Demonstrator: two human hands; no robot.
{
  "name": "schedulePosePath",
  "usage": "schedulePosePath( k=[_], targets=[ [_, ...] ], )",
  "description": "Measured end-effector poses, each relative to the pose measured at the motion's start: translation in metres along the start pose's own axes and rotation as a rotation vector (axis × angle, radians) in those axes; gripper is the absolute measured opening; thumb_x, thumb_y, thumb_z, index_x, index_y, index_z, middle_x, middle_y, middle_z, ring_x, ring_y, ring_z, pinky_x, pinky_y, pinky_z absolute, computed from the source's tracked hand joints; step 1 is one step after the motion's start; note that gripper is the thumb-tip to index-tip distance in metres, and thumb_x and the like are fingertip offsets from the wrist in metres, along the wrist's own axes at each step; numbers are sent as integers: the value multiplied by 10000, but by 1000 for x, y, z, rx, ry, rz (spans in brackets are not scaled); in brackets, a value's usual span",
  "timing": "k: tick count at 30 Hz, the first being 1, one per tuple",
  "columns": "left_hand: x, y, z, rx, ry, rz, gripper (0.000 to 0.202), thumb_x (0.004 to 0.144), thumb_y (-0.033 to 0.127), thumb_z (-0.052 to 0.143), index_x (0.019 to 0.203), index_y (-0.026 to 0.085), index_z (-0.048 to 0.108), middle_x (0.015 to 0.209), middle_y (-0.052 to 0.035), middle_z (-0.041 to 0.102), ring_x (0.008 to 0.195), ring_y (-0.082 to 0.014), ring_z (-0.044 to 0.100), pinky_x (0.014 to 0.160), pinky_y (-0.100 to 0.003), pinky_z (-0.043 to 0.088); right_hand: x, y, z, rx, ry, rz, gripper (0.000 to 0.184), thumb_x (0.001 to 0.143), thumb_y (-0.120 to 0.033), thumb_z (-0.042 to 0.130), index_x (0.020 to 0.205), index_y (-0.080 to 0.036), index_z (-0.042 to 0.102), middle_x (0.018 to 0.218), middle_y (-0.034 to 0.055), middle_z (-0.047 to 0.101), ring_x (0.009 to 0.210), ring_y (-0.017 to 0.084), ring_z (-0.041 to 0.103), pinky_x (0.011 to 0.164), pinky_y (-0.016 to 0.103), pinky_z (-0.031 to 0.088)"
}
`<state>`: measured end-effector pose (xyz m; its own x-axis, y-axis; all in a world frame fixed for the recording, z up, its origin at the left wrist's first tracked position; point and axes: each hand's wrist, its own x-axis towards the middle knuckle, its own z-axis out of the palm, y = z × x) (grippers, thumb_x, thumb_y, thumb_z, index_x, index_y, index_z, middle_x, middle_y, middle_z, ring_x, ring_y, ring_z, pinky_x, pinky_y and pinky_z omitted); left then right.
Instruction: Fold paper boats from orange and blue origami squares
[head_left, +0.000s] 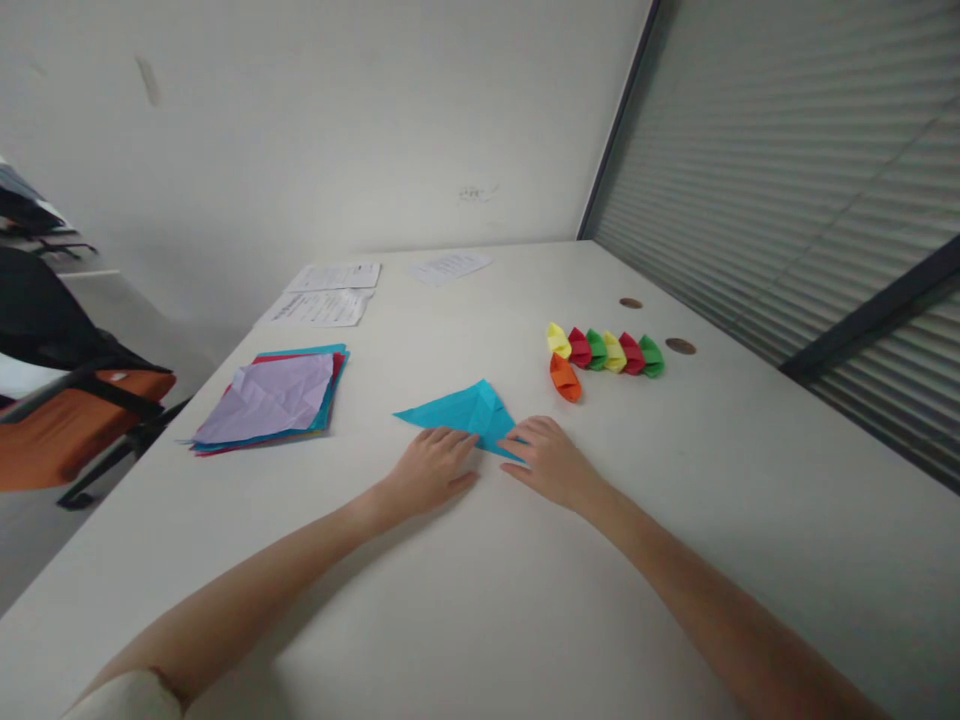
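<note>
A folded blue paper triangle point(465, 410) lies flat on the white table point(480, 600) in front of me. My left hand point(431, 470) rests on its near edge with the fingers stretched out flat. My right hand point(546, 460) presses its near right corner, fingers also flat and apart. Neither hand grips anything.
A stack of coloured paper sheets point(274, 400), lilac on top, lies to the left. A row of several small folded paper pieces point(604, 352) and one orange piece point(565, 379) sit to the right. Printed sheets point(330, 295) lie at the far edge. An orange chair point(67, 420) stands left.
</note>
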<state>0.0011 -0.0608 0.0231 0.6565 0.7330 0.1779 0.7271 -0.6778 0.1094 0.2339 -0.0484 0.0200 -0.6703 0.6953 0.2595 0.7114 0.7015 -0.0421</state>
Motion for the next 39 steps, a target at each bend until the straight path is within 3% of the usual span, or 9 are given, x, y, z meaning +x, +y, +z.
schedulePosePath(
  k=[5, 11, 15, 18, 23, 27, 33, 39],
  targets=[
    [0, -10, 9, -1, 59, 1, 386, 914, 368, 557, 1243, 167, 579, 1161, -126, 657, 1068, -285, 594, 922, -441, 476, 11, 3, 3, -68, -51, -122, 153, 877, -139, 600, 998, -160, 692, 906, 79, 686, 895, 219, 614, 848, 375, 427],
    [-4, -26, 16, -46, 128, 4, 376, 928, 372, 533, 1231, 157, 590, 1170, -133, 641, 1011, -275, 586, 879, -428, 467, 20, 6, 7, 20, -34, -200, 159, 864, -151, 637, 1017, -160, 679, 996, 86, 709, 908, 216, 637, 832, 355, 456],
    [-4, -30, 18, -81, 159, -4, 354, 924, 383, 542, 1184, 157, 623, 1115, -124, 657, 1026, -280, 573, 882, -428, 454, 23, 3, 9, 23, -47, -215, 125, 865, -134, 631, 978, -157, 678, 924, 78, 722, 884, 214, 646, 815, 355, 453],
    [-5, -33, 18, -88, 189, -5, 364, 920, 399, 550, 1196, 173, 623, 1086, -114, 658, 1041, -277, 570, 899, -431, 437, 23, -1, 11, 37, -5, -216, 133, 872, -213, 654, 992, -158, 677, 931, 83, 723, 884, 218, 641, 803, 360, 447],
    [-4, -37, 22, -100, 216, 5, 337, 915, 422, 569, 1167, 218, 659, 1053, -96, 657, 964, -236, 595, 849, -396, 435, 17, -9, 15, 125, 92, -221, 296, 901, -361, 621, 1133, -177, 640, 1059, 91, 712, 961, 221, 624, 832, 370, 437],
    [-3, -39, 25, -89, 223, 23, 272, 925, 399, 560, 1084, 231, 703, 1028, -87, 667, 947, -230, 589, 848, -397, 432, 16, -11, 17, 100, 111, -179, 299, 885, -322, 640, 1153, -190, 638, 1108, 93, 700, 996, 238, 609, 848, 392, 436],
    [-5, -37, 24, -142, 217, 23, 349, 894, 473, 585, 1094, 209, 693, 1100, -97, 660, 1029, -244, 585, 895, -405, 433, 17, -8, 15, 50, 95, -216, 145, 888, -175, 612, 1018, -170, 677, 978, 83, 726, 886, 210, 640, 797, 356, 453],
    [-5, -33, 18, -130, 192, 42, 377, 882, 471, 595, 1156, 224, 673, 1082, -97, 667, 1011, -244, 592, 891, -404, 430, 18, -17, 13, 227, 97, -197, 155, 913, -287, 605, 994, -177, 678, 978, 73, 734, 894, 193, 664, 796, 330, 469]
  ],
)
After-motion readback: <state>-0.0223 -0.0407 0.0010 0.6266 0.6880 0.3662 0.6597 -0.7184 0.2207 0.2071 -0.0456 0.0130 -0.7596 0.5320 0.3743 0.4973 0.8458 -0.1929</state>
